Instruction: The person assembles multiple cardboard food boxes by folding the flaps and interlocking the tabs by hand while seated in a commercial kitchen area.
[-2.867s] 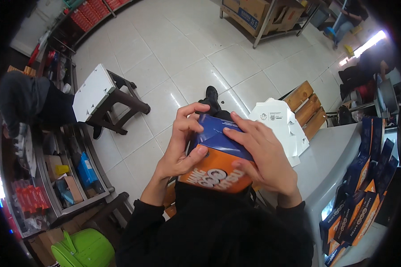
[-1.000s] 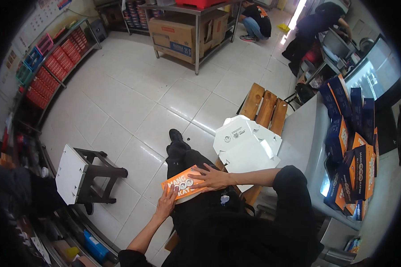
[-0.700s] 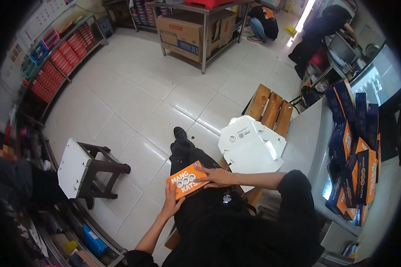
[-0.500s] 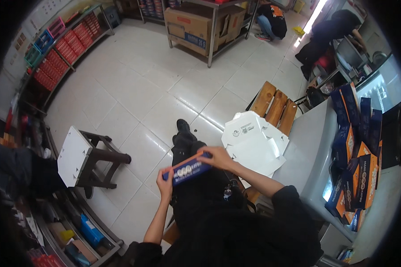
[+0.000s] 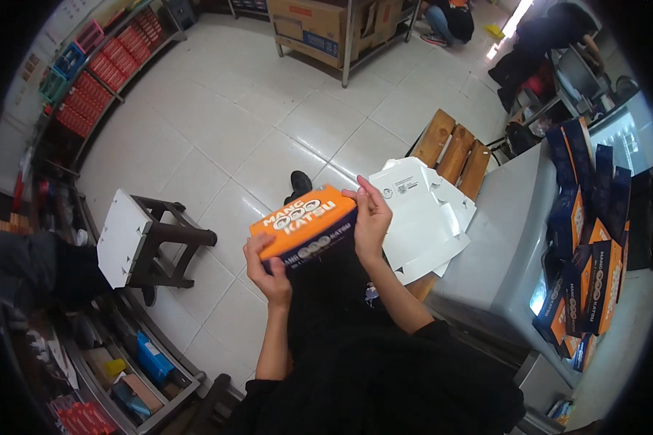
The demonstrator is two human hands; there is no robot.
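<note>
Between my two hands, above my lap, is a folded cardboard food box (image 5: 308, 228) with an orange top and dark blue side. My left hand (image 5: 267, 272) grips its left end, fingers on the top and thumb at the front side. At the opposite end, my right hand (image 5: 370, 221) holds the box by its right edge, with some fingers raised. Right of the box, a stack of flat white carton blanks (image 5: 417, 217) lies on a wooden slatted seat (image 5: 437, 138).
Several finished orange-and-blue boxes (image 5: 595, 283) are piled on a grey chest-like surface (image 5: 486, 225) at right. A stool (image 5: 170, 235) topped with a white sheet stands at left, beside another person's dark-clothed leg (image 5: 36, 275). Two people (image 5: 544, 51) are at the far right. Shelves (image 5: 98, 87) line the left.
The box has turned so its orange top faces up, and it is now raised closer to me. My right hand has moved to its right end.
</note>
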